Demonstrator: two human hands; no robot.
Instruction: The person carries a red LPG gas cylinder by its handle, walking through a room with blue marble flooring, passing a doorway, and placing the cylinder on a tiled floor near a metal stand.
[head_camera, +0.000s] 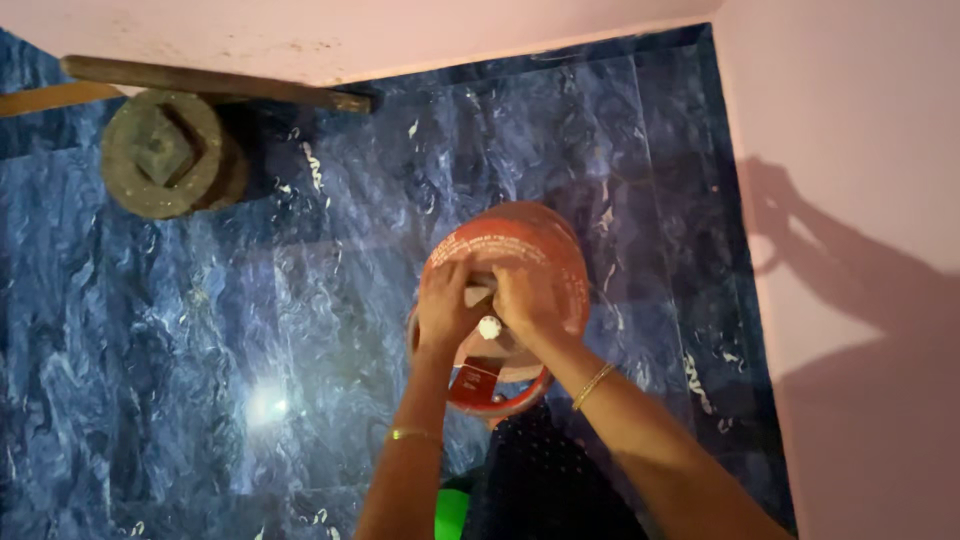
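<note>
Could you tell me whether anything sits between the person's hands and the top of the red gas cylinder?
Nothing visible does: the left hand and right hand already rest on the top of the red gas cylinder, beside a small white cap.

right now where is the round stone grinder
In the head view the round stone grinder sits upper left on the blue floor, under a wooden stick by the wall, away from the red gas cylinder.

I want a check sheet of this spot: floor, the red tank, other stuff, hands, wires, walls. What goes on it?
Surface: blue marbled floor tiles, glare spot.
Job's things: red gas cylinder upright; small white cap at its top.
Clutter: round stone grinder; wooden stick against the wall.
Hands: left hand and right hand both on the cylinder top; grip unclear.
Cables: nothing seen.
Surroundings: pink walls, arm shadows.
</note>
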